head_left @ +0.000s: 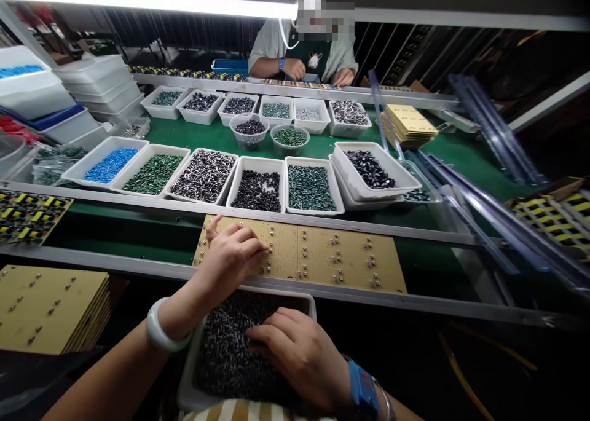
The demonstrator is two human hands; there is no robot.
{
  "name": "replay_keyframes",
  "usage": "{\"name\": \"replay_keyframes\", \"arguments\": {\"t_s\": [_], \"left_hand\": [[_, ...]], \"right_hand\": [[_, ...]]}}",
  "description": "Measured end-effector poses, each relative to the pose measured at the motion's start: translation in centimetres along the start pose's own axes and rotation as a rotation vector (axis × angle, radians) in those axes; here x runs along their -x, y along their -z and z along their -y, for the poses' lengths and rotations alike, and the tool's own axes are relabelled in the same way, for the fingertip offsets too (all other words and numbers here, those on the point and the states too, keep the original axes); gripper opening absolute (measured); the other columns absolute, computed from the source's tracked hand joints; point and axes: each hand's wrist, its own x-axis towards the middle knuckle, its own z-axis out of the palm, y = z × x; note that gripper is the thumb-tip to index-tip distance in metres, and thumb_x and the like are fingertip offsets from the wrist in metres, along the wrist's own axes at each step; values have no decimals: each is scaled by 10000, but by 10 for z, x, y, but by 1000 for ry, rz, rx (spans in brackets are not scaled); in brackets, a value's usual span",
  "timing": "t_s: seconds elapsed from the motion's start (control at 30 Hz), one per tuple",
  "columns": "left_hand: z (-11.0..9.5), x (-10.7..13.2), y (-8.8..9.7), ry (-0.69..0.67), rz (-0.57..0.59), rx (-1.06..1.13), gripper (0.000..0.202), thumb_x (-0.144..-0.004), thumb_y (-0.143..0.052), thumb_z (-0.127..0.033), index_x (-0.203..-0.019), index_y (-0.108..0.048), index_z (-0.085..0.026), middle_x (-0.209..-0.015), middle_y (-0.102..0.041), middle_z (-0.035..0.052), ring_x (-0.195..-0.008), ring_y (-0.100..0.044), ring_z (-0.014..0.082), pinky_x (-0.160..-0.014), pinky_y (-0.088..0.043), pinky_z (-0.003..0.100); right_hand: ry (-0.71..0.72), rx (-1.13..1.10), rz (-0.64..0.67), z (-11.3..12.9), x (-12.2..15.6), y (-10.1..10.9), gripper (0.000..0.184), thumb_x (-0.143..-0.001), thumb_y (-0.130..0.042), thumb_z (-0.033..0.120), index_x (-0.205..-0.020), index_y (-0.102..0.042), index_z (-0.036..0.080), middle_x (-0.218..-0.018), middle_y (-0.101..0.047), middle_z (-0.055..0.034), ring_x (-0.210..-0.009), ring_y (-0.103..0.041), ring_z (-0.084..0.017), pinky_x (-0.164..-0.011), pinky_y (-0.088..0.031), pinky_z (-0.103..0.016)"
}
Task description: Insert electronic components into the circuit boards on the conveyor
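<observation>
Head cam: left hand (228,262) curled on tan circuit board (281,243), fingers (251,247) bunched, grip can't be told. Right hand (295,356) laid open in white tray (304,304) of dark components (221,347), tray placed just below board.

The left hand (229,264) stretches forward from the left forearm (115,378), palm down, its fingers bunched and curled toward the right and its thumb lifted apart. The right hand (297,359) sits lower and nearer, well clear of the left, palm down, with fingers gently curved and pointing left.
</observation>
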Motion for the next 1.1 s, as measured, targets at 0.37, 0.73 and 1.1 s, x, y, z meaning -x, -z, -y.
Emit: {"name": "replay_keyframes", "arguments": {"t_s": [0.37, 0.73, 1.1], "left_hand": [[-8, 8, 0, 26, -17, -47, 114, -972, -688, -235, -1081, -723, -235, -924, -732, -9, -956, -638, 235, -1182, -119, 572], [-25, 86, 20, -68, 140, 226, 217, -1017, -617, -373, -1209, -680, -294, -974, -712, -19, -990, -586, 210, -1134, -240, 420], [-44, 86, -10, -97, 118, 284, 62, -932, -747, -360, -987, -721, -368, -862, -656, -66, -925, -562, 179, -1197, -103, 430]], "right_hand": [[-9, -9, -20, 0, 0, 4, 130, -1015, -591, 225, -976, -713, 203, -989, -731, -46, -860, -659, -171, -758, -522, -268], [-163, -202, -49, -3, 5, 21, 89, -939, -725, 269, -947, -713, 181, -865, -738, -20, -770, -691, -130, -714, -530, -208], [-338, 262, -243, -54, -20, 58, 171, -1008, -578, 188, -1145, -676, 161, -1023, -735, -97, -949, -705, -227, -870, -579, -361]]}}
